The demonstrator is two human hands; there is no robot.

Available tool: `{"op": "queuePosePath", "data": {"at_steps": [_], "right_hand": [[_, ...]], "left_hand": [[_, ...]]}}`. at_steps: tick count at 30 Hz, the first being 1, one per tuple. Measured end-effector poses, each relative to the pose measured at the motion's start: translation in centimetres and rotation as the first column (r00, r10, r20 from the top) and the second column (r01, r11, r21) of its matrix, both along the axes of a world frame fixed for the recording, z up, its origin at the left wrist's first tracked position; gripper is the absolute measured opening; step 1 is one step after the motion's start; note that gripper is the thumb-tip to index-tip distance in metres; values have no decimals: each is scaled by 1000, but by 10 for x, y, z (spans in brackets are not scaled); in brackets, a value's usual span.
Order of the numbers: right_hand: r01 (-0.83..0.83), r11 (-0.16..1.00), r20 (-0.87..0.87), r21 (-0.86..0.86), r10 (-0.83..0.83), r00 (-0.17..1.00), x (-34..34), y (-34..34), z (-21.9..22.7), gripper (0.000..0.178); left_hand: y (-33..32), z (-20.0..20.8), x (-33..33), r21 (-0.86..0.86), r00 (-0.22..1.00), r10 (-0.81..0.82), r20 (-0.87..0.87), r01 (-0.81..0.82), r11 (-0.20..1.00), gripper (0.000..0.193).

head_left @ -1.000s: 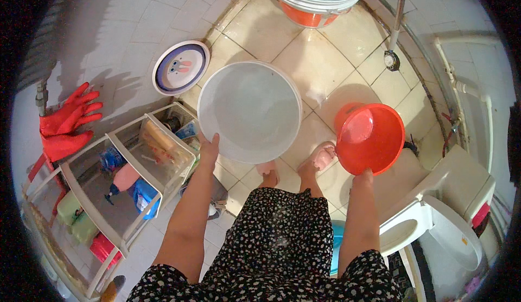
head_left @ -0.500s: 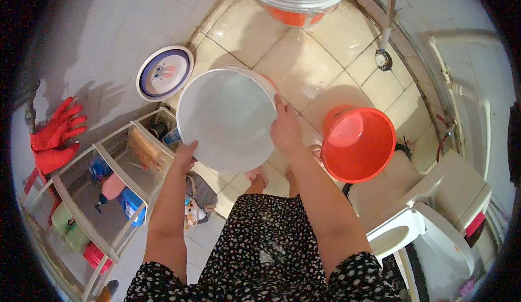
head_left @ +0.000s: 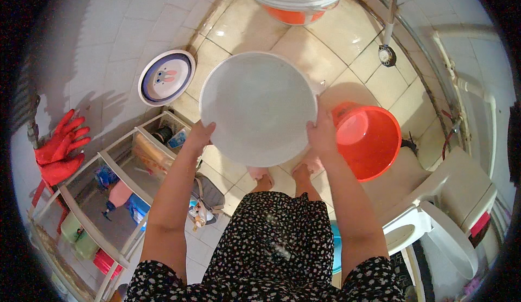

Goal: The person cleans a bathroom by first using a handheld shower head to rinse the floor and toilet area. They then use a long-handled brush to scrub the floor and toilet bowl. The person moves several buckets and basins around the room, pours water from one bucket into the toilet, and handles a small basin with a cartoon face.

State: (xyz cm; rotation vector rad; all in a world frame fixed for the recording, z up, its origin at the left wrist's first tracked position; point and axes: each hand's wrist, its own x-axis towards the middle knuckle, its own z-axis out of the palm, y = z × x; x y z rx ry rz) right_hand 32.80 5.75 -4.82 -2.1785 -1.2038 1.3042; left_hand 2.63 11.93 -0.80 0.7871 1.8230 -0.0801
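Bucket (head_left: 258, 109) clamped between left hand (head_left: 201, 135) and right hand (head_left: 324, 134), thumbs (head_left: 210, 128) inward, lower grip unclear.

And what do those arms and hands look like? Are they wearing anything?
The short sleeves are black, sprinkled with lots of little pale flecks, like tiny flowers. Below them the arms are bare. The left grip and right grip are just ordinary hands without gloves. I can't see a watch or bracelet.
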Motion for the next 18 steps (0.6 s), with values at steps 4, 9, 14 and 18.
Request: {"op": "queuePosePath", "data": {"at_steps": [4,9,14,18], "right_hand": [[-4,995,96,96,-5,995,33,-4,-26,65],[39,999,142,37,-44,989,68,12,-7,59],[-3,1000,312,30,-7,950,70,11,64,46],[-187,950,194,252,140,971,89,-18,172,42]], "left_hand": [[10,-28,7,13,984,-23,177,21,1000,38],[28,-30,47,38,965,-111,238,105,994,37],[-8,-67,33,326,961,-277,-26,270,906,42],[-37,-18,47,518,825,-396,-403,562,645,38]]}}
